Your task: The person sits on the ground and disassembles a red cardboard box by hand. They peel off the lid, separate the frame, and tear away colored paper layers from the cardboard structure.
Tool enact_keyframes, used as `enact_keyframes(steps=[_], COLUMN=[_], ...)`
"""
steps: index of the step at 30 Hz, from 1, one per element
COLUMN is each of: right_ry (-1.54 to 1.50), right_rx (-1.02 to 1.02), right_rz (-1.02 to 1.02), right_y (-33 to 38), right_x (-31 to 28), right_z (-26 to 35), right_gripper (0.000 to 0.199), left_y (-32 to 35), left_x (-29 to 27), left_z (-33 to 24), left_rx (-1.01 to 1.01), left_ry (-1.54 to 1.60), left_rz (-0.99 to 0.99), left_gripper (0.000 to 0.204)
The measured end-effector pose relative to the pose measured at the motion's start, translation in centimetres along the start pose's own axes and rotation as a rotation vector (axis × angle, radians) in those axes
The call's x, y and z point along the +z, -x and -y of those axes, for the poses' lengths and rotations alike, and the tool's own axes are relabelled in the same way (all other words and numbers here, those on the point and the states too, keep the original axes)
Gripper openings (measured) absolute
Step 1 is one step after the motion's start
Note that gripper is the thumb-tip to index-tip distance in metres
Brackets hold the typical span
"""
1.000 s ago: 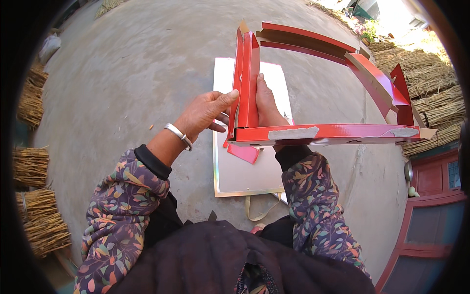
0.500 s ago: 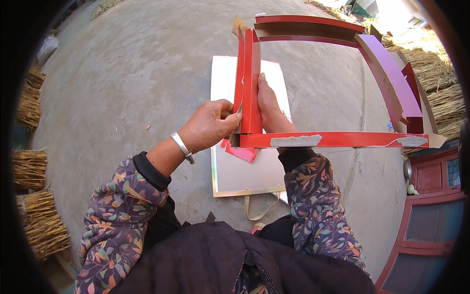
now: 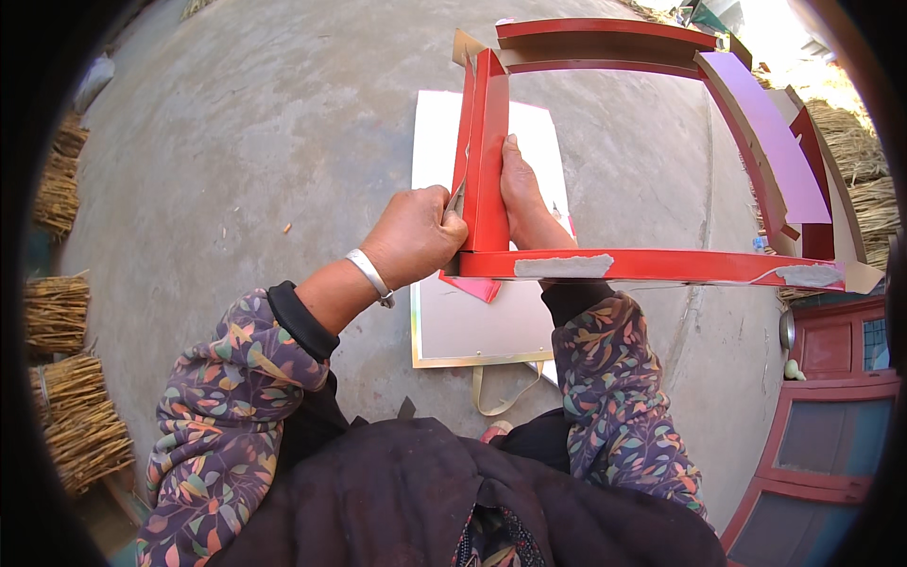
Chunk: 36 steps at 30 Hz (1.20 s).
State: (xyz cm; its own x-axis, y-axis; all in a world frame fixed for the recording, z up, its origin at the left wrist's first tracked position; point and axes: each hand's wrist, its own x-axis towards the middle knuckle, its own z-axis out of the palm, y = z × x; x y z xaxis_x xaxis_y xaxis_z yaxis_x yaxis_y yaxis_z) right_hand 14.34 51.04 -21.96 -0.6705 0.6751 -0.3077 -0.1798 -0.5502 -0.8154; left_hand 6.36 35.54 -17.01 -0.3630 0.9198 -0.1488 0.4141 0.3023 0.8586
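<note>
A red cardboard box frame (image 3: pixel 489 151), its middle cut out, is held up in front of me. Torn pale patches (image 3: pixel 564 266) mark its near side, and a purple panel (image 3: pixel 770 142) stands along its right side. My left hand (image 3: pixel 411 236) is closed on a torn cardboard edge at the near end of the left side. My right hand (image 3: pixel 525 189) grips that same side from inside the opening, thumb up against the red face and other fingers mostly hidden. Below lies a flat pale board (image 3: pixel 487 335) with a red-pink cardboard scrap (image 3: pixel 477 287) over it.
Straw bundles lie along the left (image 3: pixel 85 420) and right (image 3: pixel 855 142) edges of the concrete floor (image 3: pixel 283 123). A red panelled door (image 3: pixel 822 387) stands at the lower right. A beige strap (image 3: pixel 491 406) loops from the board near my feet.
My left fingers have closed more tightly into a fist on the torn edge. The frame has shifted slightly right and up in view, still in both hands.
</note>
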Motion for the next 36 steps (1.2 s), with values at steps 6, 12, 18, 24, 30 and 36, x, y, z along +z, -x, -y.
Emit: enact_keyframes(steps=[6,12,18,24,30,36], right_ry=[-0.027,-0.031,-0.033,0.012,0.08,0.104], right_rx=[-0.017,-0.012,-0.031,-0.077,-0.019,0.042], right_rz=[-0.009,0.004,0.007,0.027,0.025,0.028], right_y=[0.0,0.3,0.3,0.0,0.5,1.0], right_x=[0.2,0.0,0.0,0.0,-0.2,0.1], right_z=[0.1,0.0,0.0,0.6,0.4,-0.4], right_gripper=[0.059,0.058,0.059,0.058,0.059,0.06], left_y=[-0.1,-0.1,-0.2,-0.8,-1.4,-1.8], left_x=[0.2,0.3,0.2,-0.6,-1.5,-1.1], left_z=[0.4,0.6,0.5,0.5,0.7,1.2], left_rx=[0.038,0.071,0.036,0.044,-0.025,-0.162], left_ry=[-0.013,-0.003,0.037,0.262,0.235,0.332], left_rz=[-0.084,-0.126,-0.114,-0.016,0.184,0.183], left_gripper=[0.022,0.022,0.024,0.04,0.051,0.046])
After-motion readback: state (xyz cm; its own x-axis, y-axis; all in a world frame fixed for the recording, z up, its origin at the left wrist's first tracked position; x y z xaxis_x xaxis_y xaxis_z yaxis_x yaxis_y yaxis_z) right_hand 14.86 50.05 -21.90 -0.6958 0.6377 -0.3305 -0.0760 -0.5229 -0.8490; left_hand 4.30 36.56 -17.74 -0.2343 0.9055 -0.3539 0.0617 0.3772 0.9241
